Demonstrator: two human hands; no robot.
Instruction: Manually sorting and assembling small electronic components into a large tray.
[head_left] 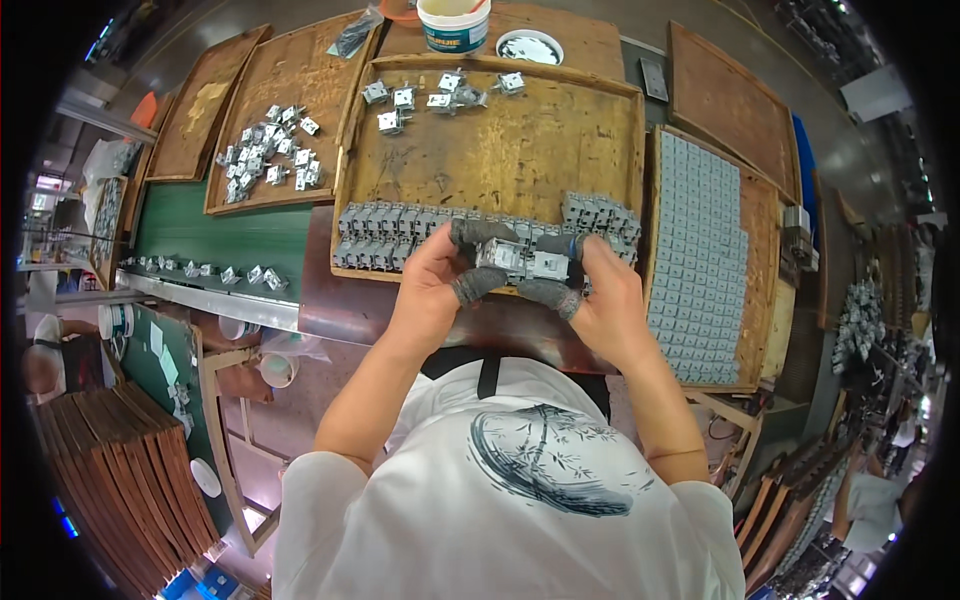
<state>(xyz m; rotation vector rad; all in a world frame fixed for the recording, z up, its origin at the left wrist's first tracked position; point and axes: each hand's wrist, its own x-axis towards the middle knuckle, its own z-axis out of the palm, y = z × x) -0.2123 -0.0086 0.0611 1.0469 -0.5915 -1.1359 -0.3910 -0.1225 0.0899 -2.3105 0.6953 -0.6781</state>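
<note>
The left grip [435,275] pinches a small silver part [503,257] between thumb and fingers, with dark grey covers on the fingertips. The right grip [607,290] pinches a second silver part [548,266] the same way, just beside the first one. I cannot tell if the two parts touch. Both are held up over the near edge of a big wooden tray [490,170]. Neat rows of grey parts [380,235] sit along that edge, and a few loose parts [404,97] lie at the far left of the tray. To the left, a messy pile [270,150] lies in another tray. To the right, a tray holds many flat rows [697,260]. Behind the big tray are a white tub [455,30] and a white bowl [530,47].
</note>
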